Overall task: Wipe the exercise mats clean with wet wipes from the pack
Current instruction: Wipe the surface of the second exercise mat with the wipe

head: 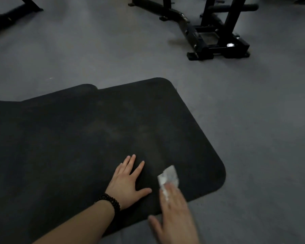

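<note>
On the black mat (77,138), wet wipe (168,175) under right-hand fingers (171,192)

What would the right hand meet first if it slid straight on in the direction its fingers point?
Only more of the black mat. The right hand presses the wet wipe flat, fingers pointing up and slightly left in the picture. That stretch looks bare up to the mat's far edge, then grey floor.

light: dim, flat, grey | shadows: soft, faint under the black frame (217,41) | glare: small glint on that frame | blur: right hand (174,213) and wipe (168,176) smeared | edges: wide-angle bending
</note>
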